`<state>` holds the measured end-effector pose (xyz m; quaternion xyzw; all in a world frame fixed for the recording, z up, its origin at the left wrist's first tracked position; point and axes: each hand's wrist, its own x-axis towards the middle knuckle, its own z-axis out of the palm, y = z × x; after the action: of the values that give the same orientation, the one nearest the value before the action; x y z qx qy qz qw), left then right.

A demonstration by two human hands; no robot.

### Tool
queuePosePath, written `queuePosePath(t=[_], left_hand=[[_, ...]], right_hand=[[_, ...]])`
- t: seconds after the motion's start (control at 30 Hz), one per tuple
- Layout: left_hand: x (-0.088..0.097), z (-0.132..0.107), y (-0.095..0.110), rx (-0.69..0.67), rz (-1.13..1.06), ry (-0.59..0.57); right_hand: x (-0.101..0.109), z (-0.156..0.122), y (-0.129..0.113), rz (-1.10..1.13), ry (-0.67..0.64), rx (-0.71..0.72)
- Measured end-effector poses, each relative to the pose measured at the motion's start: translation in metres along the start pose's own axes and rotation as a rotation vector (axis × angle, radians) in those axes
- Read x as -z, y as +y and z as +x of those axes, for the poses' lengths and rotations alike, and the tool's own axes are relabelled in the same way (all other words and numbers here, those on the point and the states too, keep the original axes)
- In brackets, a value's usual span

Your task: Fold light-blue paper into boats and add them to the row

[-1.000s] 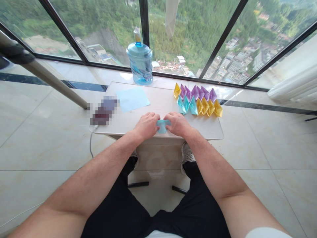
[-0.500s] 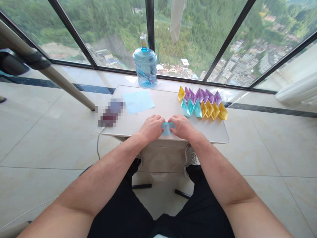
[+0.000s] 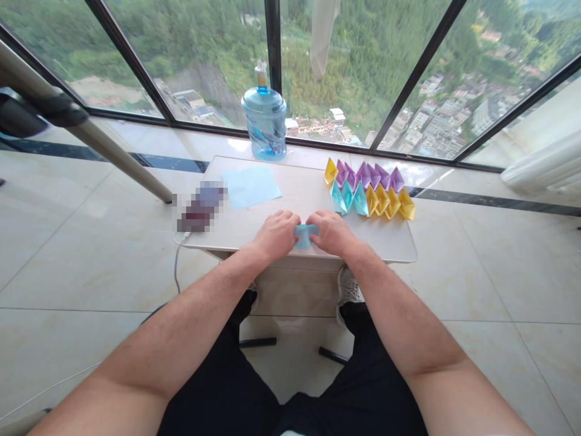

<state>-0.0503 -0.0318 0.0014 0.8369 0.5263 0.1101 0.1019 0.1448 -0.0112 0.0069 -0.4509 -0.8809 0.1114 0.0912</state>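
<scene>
A small folded light-blue paper piece (image 3: 304, 235) lies near the front edge of a small pale table (image 3: 394, 239). My left hand (image 3: 272, 233) grips its left side with curled fingers. My right hand (image 3: 333, 231) grips its right side the same way. Most of the paper is hidden under my fingers. A flat light-blue paper sheet (image 3: 252, 185) lies further back on the left.
Several folded paper boats (image 3: 370, 189) in yellow, purple and cyan stand in two rows at the table's back right. A blue water jug (image 3: 264, 124) stands by the window. A blurred object (image 3: 200, 206) with a cable lies at the table's left edge.
My hands have stayed on the folded blue paper, with fingers pressed slightly closer together. The view has shifted a little.
</scene>
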Motion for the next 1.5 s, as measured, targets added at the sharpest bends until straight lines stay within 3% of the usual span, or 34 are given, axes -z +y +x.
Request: queuePosePath(t=[0.43,0.6,0.67,0.77,0.83,0.9,1.07,1.2,1.5], left_hand=[[-0.003,0.001,-0.004,0.026,-0.047,-0.01],[0.001,0.006,-0.019,0.159,-0.169,0.018],[0.004,0.01,-0.022,0.288,-0.355,0.102],[0.007,0.015,-0.019,0.502,-0.922,0.247],[0.007,0.017,-0.013,0.553,-1.285,0.246],[0.005,0.019,-0.006,0.546,-1.45,0.212],[0.002,0.02,-0.002,0.587,-1.543,0.235],[0.002,0.019,-0.006,0.532,-1.589,0.168],[0.009,0.017,-0.002,0.44,-1.698,0.082]], right_hand=[[-0.002,0.001,0.003,0.032,0.0,0.015],[-0.003,0.002,0.009,0.115,0.016,-0.121],[-0.003,0.005,0.009,0.226,0.084,-0.235],[-0.001,0.009,0.007,0.435,0.288,-0.346],[0.0,0.012,0.003,0.563,0.405,-0.373],[0.0,0.014,-0.001,0.681,0.437,-0.392],[-0.001,0.015,-0.007,1.082,0.343,-0.43],[-0.001,0.013,-0.007,1.378,0.245,-0.42],[0.013,0.009,-0.013,1.605,0.127,-0.465]])
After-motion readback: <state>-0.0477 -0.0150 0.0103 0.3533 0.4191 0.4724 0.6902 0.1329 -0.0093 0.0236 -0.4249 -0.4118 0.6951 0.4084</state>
